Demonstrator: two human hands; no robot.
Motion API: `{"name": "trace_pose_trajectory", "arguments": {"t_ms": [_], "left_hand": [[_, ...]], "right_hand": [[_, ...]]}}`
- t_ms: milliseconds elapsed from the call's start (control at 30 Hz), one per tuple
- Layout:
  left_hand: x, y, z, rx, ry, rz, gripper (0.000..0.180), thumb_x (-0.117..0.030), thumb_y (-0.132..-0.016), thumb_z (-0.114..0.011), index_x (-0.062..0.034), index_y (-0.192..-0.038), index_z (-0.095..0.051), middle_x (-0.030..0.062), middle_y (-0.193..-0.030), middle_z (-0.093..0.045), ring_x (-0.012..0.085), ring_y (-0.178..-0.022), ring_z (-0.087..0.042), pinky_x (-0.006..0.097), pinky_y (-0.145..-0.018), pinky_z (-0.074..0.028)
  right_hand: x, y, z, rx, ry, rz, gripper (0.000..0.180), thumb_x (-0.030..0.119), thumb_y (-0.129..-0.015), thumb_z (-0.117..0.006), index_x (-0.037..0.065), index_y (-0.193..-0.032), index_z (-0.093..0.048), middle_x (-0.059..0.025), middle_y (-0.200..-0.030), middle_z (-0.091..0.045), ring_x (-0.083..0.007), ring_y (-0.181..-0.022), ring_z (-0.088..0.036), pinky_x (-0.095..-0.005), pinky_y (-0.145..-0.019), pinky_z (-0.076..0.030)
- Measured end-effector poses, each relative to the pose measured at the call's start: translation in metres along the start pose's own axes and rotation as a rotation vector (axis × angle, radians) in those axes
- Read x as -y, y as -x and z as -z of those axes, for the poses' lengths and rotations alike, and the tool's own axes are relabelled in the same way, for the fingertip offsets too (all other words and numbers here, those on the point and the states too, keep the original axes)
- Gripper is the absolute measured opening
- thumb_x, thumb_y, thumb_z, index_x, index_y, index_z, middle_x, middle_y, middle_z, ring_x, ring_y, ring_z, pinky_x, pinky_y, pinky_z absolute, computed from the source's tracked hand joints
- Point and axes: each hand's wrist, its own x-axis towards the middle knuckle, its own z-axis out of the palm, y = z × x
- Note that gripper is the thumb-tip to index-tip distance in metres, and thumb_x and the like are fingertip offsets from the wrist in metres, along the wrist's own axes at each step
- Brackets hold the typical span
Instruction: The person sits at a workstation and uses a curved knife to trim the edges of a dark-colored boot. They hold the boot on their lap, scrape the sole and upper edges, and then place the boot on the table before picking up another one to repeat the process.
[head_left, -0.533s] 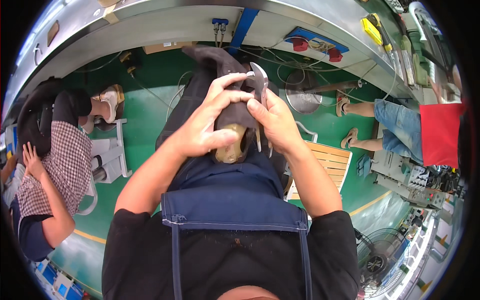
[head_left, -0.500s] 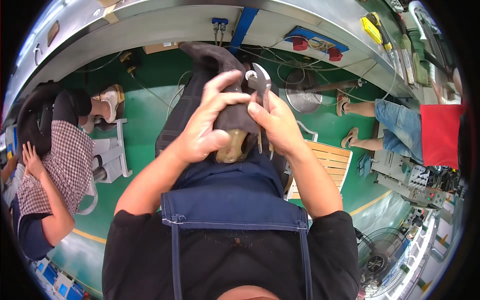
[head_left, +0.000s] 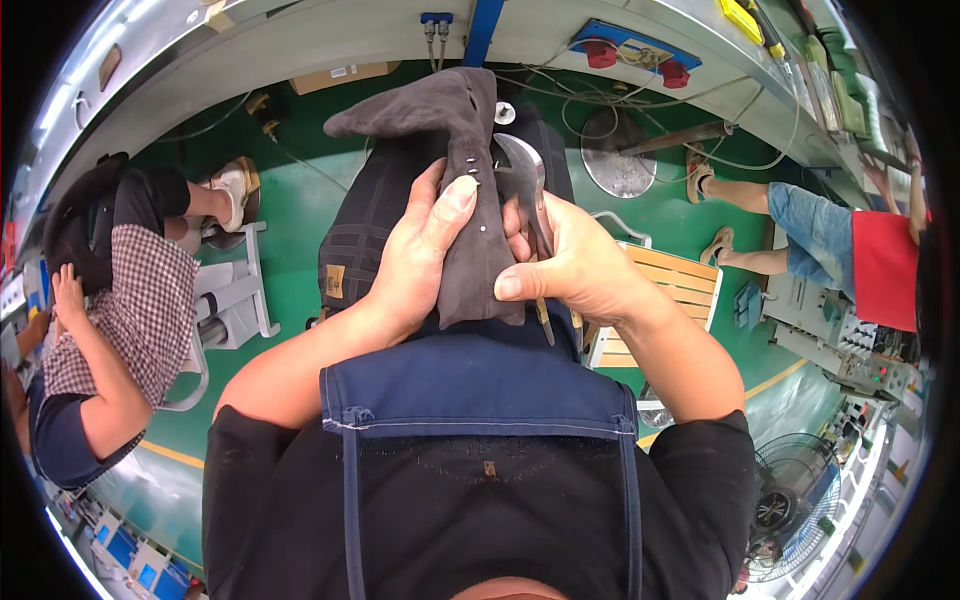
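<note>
A dark brown suede boot lies over my lap, its toe pointing to the far left and its open top toward me. Small silvery bits show along its side. My left hand grips the boot from the left, thumb pressed on the suede. In my right hand is a pair of metal pincers, jaws upward beside the boot. The right thumb touches the boot's edge. The pincers' handles run down under the hand and are partly hidden. Whatever is inside the boot is hidden.
A metal workbench runs along the far side, with cables and red plugs below. A wooden slatted seat stands at right. One person in a checked apron sits at left; another in denim shorts is at right.
The boot has turned, so its side now faces up and the yellowish form at its opening is out of sight. My left hand has shifted its hold; the pincers stay in my right.
</note>
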Motion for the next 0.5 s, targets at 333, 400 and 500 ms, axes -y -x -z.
{"name": "trace_pose_trajectory", "arguments": {"t_ms": [333,400,500], "left_hand": [[0.005,0.006,0.000,-0.008,0.018,0.017,0.073,-0.050,-0.107,-0.051,-0.0029,-0.157,-0.028,0.0135,-0.117,-0.063,0.0192,-0.098,-0.068,0.034,-0.091,-0.056],[0.008,0.003,0.003,0.034,0.096,0.060,0.070,-0.052,-0.107,-0.049,-0.0023,-0.154,-0.033,0.0138,-0.115,-0.065,0.0202,-0.097,-0.069,0.035,-0.091,-0.057],[0.013,-0.020,0.029,0.186,0.184,0.080,0.072,-0.061,-0.109,-0.026,0.0004,-0.131,-0.055,0.0168,-0.114,-0.068,0.0272,-0.101,-0.070,0.041,-0.095,-0.057]], "right_hand": [[-0.017,-0.009,-0.009,-0.078,0.015,0.036,0.067,0.028,-0.063,-0.100,0.007,-0.105,-0.052,0.0031,-0.088,-0.050,-0.0063,-0.082,-0.048,-0.0229,-0.071,-0.045],[-0.021,-0.012,-0.009,-0.094,0.003,0.073,0.071,0.029,-0.061,-0.101,0.007,-0.107,-0.052,0.0022,-0.090,-0.050,-0.0066,-0.083,-0.048,-0.0231,-0.071,-0.045],[-0.034,-0.015,0.003,-0.045,-0.013,0.163,0.082,0.029,-0.057,-0.104,0.005,-0.114,-0.050,-0.0001,-0.097,-0.052,-0.0082,-0.087,-0.051,-0.0245,-0.074,-0.049]]}}
